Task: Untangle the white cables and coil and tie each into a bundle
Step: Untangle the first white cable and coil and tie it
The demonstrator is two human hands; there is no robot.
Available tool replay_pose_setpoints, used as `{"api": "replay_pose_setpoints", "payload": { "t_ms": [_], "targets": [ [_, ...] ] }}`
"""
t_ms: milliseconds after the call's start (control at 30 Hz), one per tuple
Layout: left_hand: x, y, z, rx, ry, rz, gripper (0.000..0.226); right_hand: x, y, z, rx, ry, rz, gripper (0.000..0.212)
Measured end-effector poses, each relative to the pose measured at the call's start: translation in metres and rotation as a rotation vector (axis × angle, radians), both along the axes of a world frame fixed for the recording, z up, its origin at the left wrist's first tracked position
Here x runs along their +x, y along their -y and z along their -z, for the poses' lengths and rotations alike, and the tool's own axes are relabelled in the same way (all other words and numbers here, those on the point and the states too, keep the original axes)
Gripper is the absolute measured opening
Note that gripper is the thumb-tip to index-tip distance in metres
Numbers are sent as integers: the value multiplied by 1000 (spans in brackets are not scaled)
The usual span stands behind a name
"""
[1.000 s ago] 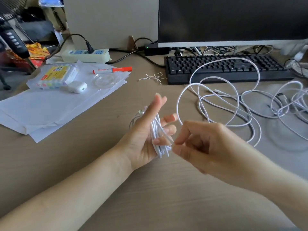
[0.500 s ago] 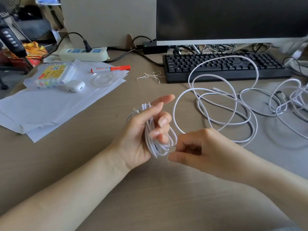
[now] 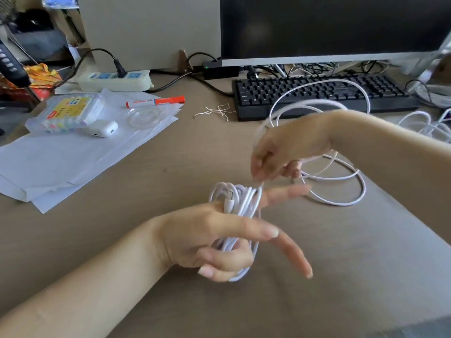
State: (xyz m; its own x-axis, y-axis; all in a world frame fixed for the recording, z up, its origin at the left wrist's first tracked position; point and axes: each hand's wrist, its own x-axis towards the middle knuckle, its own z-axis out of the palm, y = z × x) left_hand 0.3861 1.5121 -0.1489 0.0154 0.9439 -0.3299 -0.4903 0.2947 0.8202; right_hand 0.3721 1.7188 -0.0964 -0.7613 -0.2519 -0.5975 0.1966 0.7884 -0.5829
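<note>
table [image 3: 122, 240]: brown, wood-grain
left: paper sheets [image 3: 61, 164], earbud case [image 3: 102, 128], marker [image 3: 155, 101]
back: keyboard [image 3: 317, 93], power strip [image 3: 114, 80]
right: loose white cables [image 3: 341, 191]

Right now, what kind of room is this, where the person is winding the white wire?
Probably an office or home desk. A dark monitor stands over a black keyboard, a power strip lies by the wall, and papers and a marker lie on the tabletop.

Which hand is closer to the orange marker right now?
Left. The left hand, wrapped in the cable coil, sits below and right of the orange marker; the right hand, pinching the cable, is farther right.
</note>
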Motion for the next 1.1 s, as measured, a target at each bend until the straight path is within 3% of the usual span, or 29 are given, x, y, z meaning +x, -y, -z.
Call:
{"api": "replay_pose_setpoints", "payload": {
  "t_ms": [100,267,400,567,633,733,900,1100],
  "targets": [
    [-3,-8,-1,56,-94,-88,41,-9,5,-9,-299,66,237,13],
    [-8,-16,-5,-47,-163,-434,39,0,27,-27,-462,-24,369,17],
    [-8,-24,-6,8,-143,-629,49,26,48,-35,-410,-306,379,17],
    [-10,-26,-3,161,-111,-758,38,59,61,-26,-307,-581,376,24],
    [-12,-25,2,208,-127,-763,44,73,66,-17,-273,-682,327,33],
    [-12,-23,0,222,-140,-791,71,90,70,5,-310,-727,322,34],
    [-11,-26,-6,186,-172,-927,58,115,71,29,-426,-784,368,35],
    [-15,-27,-7,336,-13,-946,54,129,62,42,-196,-823,245,22]
  ]
}}
